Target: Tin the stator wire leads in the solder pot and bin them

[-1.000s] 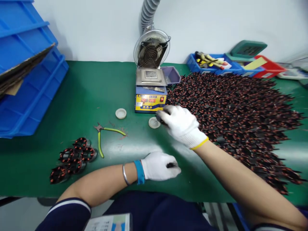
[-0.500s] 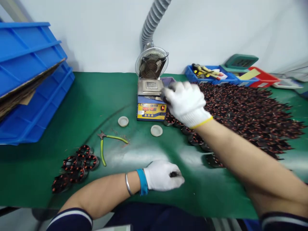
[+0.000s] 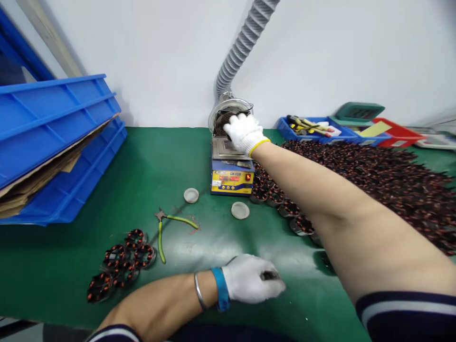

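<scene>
My right hand (image 3: 245, 133), in a white knit glove, is above the metal top (image 3: 221, 148) of a blue and yellow soldering pot (image 3: 232, 183) with lit red digits. Its fingers point down and are closed on a dark part (image 3: 228, 138), mostly hidden by the glove. My left hand (image 3: 252, 279), also gloved, rests low over the green table with fingers curled against the thumb. A dark patch shows in that curl; I cannot make out what is held. Copper-wound motor stators (image 3: 299, 223) stand in a row right of the pot.
Green-handled cutters (image 3: 161, 237) lie spread beside a small stator cluster (image 3: 124, 261). Two shallow dishes (image 3: 191, 195) sit before the pot. Blue crates (image 3: 60, 137) stand left, a large stator pile (image 3: 374, 185) right. Behind are a fume hose (image 3: 245, 42) and a tool bin (image 3: 309, 127).
My right hand has moved from the pot's right side to over its top, farther from me. My left hand keeps its curled pose. The whole view has shifted slightly.
</scene>
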`<state>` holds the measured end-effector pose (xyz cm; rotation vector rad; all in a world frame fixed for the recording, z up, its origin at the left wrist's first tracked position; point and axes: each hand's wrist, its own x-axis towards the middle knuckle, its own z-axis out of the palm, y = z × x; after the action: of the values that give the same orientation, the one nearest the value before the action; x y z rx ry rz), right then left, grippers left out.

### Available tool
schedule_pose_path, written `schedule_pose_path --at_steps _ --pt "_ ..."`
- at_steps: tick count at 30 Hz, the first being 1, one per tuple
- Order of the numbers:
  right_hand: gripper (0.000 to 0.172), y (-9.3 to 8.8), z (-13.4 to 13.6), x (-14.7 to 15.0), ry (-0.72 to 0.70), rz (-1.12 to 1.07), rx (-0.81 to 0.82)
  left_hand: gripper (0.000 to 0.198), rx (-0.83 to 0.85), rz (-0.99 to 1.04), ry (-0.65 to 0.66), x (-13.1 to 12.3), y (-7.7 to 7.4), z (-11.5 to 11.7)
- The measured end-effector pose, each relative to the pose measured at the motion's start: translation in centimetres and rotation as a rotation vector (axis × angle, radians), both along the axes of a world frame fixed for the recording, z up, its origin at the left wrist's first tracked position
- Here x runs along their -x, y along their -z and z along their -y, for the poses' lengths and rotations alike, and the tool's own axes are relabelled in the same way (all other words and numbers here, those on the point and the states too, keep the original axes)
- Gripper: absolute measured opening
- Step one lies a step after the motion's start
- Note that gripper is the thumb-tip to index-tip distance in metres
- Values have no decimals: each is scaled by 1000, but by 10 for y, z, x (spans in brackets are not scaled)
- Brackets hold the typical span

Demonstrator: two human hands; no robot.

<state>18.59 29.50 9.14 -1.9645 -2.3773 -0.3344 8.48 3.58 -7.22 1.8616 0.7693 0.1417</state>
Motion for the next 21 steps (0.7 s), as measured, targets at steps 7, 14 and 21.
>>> schedule_pose_path --at_steps 7,14,21 --pt "57 -22 -2 -18 196 -279 2 30 23 20 11 -3 2 -2" --pt "54 -13 10 -15 259 -464 15 28 -10 18 3 -4 3 -3" --pt "61 -20 56 -46 308 -758 7 29 6 43 -32 -2 2 -2"
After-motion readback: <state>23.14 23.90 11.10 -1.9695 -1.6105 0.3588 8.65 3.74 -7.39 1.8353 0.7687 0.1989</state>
